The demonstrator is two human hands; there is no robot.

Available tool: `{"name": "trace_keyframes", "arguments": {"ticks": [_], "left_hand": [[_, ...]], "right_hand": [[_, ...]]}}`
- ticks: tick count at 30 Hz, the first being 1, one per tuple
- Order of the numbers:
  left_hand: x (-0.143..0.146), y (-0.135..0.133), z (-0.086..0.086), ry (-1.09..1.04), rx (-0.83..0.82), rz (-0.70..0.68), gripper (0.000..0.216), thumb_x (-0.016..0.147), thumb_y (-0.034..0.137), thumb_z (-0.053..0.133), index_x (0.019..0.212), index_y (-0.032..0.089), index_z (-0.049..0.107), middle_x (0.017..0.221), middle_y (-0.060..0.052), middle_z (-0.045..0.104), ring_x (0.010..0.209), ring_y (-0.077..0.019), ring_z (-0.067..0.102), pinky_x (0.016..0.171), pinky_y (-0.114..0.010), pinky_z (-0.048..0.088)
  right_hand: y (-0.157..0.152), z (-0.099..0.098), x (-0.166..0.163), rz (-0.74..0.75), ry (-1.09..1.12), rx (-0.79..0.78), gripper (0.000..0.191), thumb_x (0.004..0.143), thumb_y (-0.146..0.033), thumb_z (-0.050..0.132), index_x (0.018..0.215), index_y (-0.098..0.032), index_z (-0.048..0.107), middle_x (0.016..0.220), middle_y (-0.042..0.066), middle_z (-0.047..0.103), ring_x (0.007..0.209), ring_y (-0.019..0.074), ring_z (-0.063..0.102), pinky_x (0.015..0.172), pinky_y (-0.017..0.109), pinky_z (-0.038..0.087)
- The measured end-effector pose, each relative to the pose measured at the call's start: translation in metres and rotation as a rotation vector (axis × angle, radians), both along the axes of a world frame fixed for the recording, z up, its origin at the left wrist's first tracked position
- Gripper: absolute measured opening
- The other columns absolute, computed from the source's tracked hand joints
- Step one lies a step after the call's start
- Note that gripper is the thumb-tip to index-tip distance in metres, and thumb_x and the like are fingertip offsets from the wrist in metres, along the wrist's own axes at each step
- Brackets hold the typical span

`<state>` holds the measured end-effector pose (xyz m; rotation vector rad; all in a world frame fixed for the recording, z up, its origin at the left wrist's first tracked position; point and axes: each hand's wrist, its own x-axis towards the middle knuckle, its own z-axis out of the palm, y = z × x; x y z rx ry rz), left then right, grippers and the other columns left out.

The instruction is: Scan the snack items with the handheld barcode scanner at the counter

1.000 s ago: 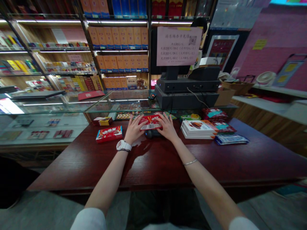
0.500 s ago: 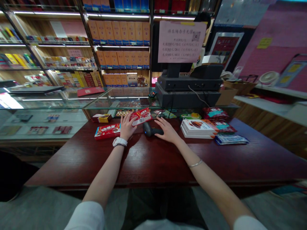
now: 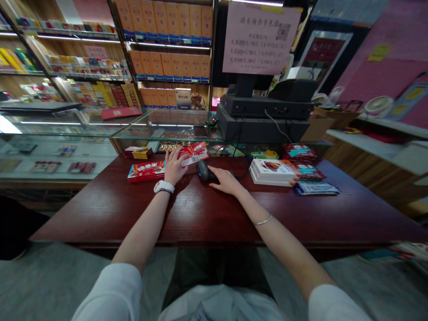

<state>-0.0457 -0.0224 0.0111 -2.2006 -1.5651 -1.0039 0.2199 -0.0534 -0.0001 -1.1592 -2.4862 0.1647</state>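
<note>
My left hand (image 3: 174, 167), with a white watch on the wrist, is closed on a red snack packet (image 3: 197, 154) whose barcode faces up. The packet tilts up to the right. Left of this hand lies a stack of similar red packets (image 3: 147, 171), partly covered by it. A black barcode scanner (image 3: 202, 171) with a small blue light rests on the desk just below the held packet. My right hand (image 3: 225, 180) lies over the scanner's handle, fingers stretched out along the far side and thumb apart on the near side. Much of the handle is hidden under it.
White boxes (image 3: 272, 173) are stacked on the right of the brown desk (image 3: 214, 218), beside red bags (image 3: 309, 171) and blue packets (image 3: 317, 187). Small yellow and red packs (image 3: 138, 152) sit at the back left. Behind stand a glass counter (image 3: 160, 118) and a monitor with a pink notice (image 3: 259, 40).
My right hand has moved left onto the scanner's handle. My left hand keeps the red packet in much the same place over the desk. The camera view has tipped down slightly.
</note>
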Motion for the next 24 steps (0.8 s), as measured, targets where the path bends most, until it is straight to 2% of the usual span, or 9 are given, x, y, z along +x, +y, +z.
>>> {"name": "trace_keyframes", "arguments": {"ticks": [6,11,15,22,24], "left_hand": [[0.003,-0.003,0.002,-0.012,-0.003,0.009,0.043,0.078,0.020,0.063,0.120,0.027,0.065,0.154,-0.006,0.044,0.144,-0.0288,0.038,0.123,-0.056,0.017],[0.005,-0.005,0.004,-0.034,-0.021,0.003,0.043,0.077,0.019,0.063,0.119,0.027,0.065,0.154,-0.006,0.044,0.143,-0.0304,0.038,0.124,-0.056,0.016],[0.005,-0.004,0.003,-0.035,-0.032,0.004,0.045,0.077,0.019,0.064,0.121,0.028,0.064,0.154,-0.006,0.044,0.143,-0.0305,0.038,0.123,-0.057,0.016],[0.005,-0.006,0.004,-0.028,-0.013,0.028,0.043,0.078,0.019,0.062,0.120,0.026,0.064,0.153,-0.008,0.045,0.143,-0.0296,0.038,0.122,-0.057,0.020],[0.005,-0.006,0.004,-0.020,-0.013,0.028,0.043,0.077,0.019,0.062,0.120,0.025,0.064,0.152,-0.009,0.046,0.142,-0.0301,0.040,0.121,-0.057,0.022]], "right_hand": [[-0.005,0.008,-0.006,-0.105,-0.105,0.045,0.068,0.088,-0.020,0.060,0.150,-0.020,0.035,0.142,0.015,0.055,0.118,0.0285,0.057,0.099,0.045,0.045],[-0.009,0.010,-0.004,-0.119,-0.123,0.068,0.073,0.085,-0.023,0.060,0.152,-0.017,0.033,0.133,0.014,0.061,0.107,0.0284,0.063,0.094,0.041,0.046],[-0.010,0.015,0.002,-0.106,-0.034,0.115,0.077,0.087,-0.025,0.058,0.156,-0.023,0.024,0.129,0.010,0.064,0.104,0.0270,0.065,0.092,0.040,0.048],[-0.011,0.026,0.013,-0.092,0.187,0.189,0.072,0.091,-0.029,0.056,0.156,-0.024,0.025,0.138,0.008,0.061,0.109,0.0276,0.066,0.094,0.041,0.051],[-0.011,0.026,0.014,-0.112,0.206,0.176,0.072,0.092,-0.031,0.055,0.156,-0.025,0.024,0.130,0.007,0.066,0.105,0.0272,0.068,0.090,0.040,0.053]]}}
